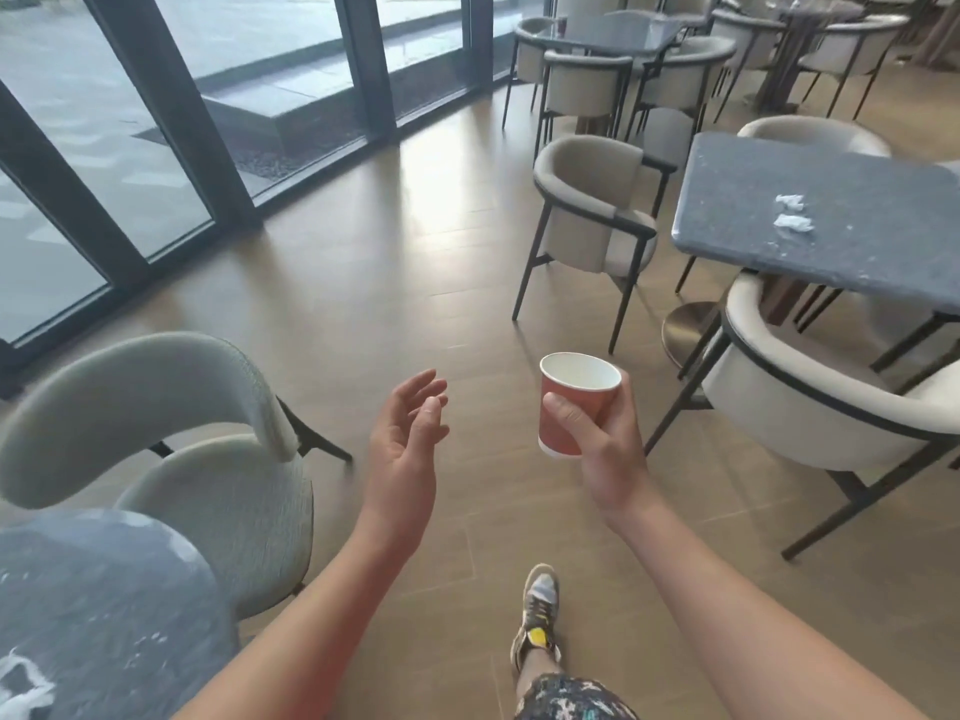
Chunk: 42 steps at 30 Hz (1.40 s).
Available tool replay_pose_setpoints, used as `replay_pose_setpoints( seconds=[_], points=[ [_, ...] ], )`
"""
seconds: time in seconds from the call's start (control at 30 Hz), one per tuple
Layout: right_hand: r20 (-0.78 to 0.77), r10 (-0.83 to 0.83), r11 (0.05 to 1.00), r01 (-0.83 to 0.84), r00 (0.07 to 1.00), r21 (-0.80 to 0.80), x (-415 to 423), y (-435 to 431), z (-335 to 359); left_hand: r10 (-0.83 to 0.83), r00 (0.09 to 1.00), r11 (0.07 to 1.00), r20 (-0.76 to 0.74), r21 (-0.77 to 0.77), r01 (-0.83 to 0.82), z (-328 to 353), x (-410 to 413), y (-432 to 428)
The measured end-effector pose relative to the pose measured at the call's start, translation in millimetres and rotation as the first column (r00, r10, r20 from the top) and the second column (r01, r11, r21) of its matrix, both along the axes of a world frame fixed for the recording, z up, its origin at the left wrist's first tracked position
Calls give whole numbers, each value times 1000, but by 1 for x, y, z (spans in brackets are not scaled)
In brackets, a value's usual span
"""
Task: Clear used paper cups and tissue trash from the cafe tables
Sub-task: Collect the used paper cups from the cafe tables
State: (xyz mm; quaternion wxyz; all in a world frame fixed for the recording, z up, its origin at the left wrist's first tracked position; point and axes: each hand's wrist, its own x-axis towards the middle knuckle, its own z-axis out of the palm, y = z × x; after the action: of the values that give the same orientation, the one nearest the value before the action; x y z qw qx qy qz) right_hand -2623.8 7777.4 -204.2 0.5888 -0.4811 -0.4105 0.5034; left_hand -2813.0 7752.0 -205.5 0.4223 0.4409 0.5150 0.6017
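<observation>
A wood-plank floor [395, 283] fills most of the view, with a dark-framed glass wall [156, 96] running along its upper left side; to the right stands a grey stone-topped table [852, 163], and the corner of a second grey table [104, 615] shows at the lower left; a third, glossy table [613, 33] sits far back among more seating. Pale upholstered chairs with dark metal frames ring the tables: one chair [156, 407] just beside the lower-left table, a rounded chair [831, 407] tucked under the near edge of the right table, and a smaller-looking chair [592, 200] at that table's left side.

Two bare forearms reach forward over the floor; the left hand [405, 439] hangs in the air with palm turned inward and fingers loosely spread, grasping nothing; the right hand [608, 444] is wrapped round a paper cup [571, 402], thumb across the front and fingers behind. The cup is orange-red outside and white inside, held upright with a slight tilt, above the floor and between the two near tables; its inside looks empty.

A grey sneaker [537, 610] with a yellow patch steps forward below the hands. Two small crumpled white tissues [792, 213] lie close together on the right table, near its middle; another white scrap [23, 683] rests on the lower-left table at the frame's edge.
</observation>
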Motion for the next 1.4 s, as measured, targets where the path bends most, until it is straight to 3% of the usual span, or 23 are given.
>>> replay_pose_setpoints(
  seconds=[0.33, 0.7, 1.13, 1.4],
  points=[
    [16, 39, 999, -39, 999, -11, 20, 296, 2, 38, 999, 999, -3, -16, -38, 3, 18, 287],
    [53, 56, 998, -57, 997, 6, -3, 558, 4, 104, 993, 995, 49, -13, -103, -3, -6, 538],
    [66, -31, 999, 34, 997, -40, -89, 878, -3, 19, 999, 1000, 44, -10, -19, 8, -110, 874],
    [75, -87, 995, 90, 993, -37, -99, 1045, -10, -39, 999, 999, 35, -9, 39, 5, -118, 1058]
  ],
)
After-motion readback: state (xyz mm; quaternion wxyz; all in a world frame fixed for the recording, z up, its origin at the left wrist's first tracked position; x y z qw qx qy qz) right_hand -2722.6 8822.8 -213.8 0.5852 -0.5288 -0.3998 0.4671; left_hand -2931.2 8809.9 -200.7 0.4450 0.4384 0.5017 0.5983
